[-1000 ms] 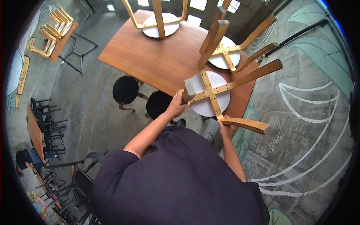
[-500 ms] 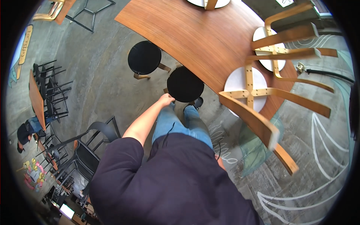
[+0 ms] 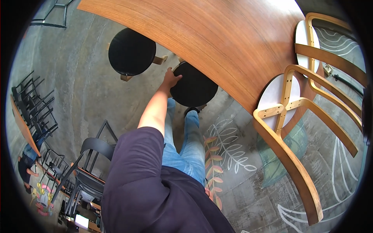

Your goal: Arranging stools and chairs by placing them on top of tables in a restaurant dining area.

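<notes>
My left hand (image 3: 171,79) is at the left rim of a round stool with a black seat (image 3: 194,85). The thumb lies over the top of the seat, and the fingers curl at its side, partly hidden. This stool stands upright on the floor, its far right side next to the edge of a long wooden table (image 3: 186,31). Just to its left is a second stool with a black seat and light wooden legs (image 3: 132,51). My right hand does not show; my torso covers that side.
Upside-down stools (image 3: 285,103) rest on the table's right part, their bent wooden legs sticking out past its edge. A black armchair (image 3: 91,171) stands at the lower left. Black chairs (image 3: 37,108) and a person (image 3: 25,169) are farther left. The concrete floor (image 3: 77,93) has painted leaves.
My left hand has moved forward along the rim of the nearer stool, its thumb now over the seat. My view has shifted, so the table and stools look larger.
</notes>
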The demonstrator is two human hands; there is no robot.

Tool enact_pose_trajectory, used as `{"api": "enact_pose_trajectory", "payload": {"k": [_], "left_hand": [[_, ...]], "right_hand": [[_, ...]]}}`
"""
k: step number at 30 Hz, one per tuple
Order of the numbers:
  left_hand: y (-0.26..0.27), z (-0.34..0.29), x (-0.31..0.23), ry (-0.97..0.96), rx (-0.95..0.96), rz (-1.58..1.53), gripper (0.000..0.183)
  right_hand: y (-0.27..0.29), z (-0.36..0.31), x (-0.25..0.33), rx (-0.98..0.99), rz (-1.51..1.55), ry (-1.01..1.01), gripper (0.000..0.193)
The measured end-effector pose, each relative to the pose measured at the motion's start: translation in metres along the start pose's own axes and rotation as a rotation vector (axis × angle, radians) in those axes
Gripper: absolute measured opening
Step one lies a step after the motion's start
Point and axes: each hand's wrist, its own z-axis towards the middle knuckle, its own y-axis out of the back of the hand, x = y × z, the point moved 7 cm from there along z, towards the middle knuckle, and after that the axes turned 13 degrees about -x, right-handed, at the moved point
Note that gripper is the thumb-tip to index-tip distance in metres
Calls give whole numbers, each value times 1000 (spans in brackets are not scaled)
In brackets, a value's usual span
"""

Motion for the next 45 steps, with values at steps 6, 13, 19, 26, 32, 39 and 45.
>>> {"api": "enact_pose_trajectory", "payload": {"k": [6, 13, 19, 26, 32, 39, 45], "left_hand": [[-15, -56, -1, 174, 374, -166, 56], [-39, -135, -29, 70, 367, -117, 53], [-32, -217, -73, -52, 321, 22, 54], [56, -360, -75, -68, 232, -7, 50], [183, -473, -95, -185, 80, -32, 42], [306, -566, -111, -171, -115, -55, 38], [360, -620, -79, 17, -34, -46, 41]], "right_hand": [[-17, 20, -29, -119, 92, 375, 29], [-5, 53, -54, 49, 139, 328, 26], [29, 105, -74, 145, 181, 428, 24], [63, 202, -43, 219, 365, 212, 17], [72, 194, 137, 182, 281, 644, 34], [-4, 31, 320, 747, 64, 774, 69], [-26, -102, 341, 650, -205, 994, 32]]}}
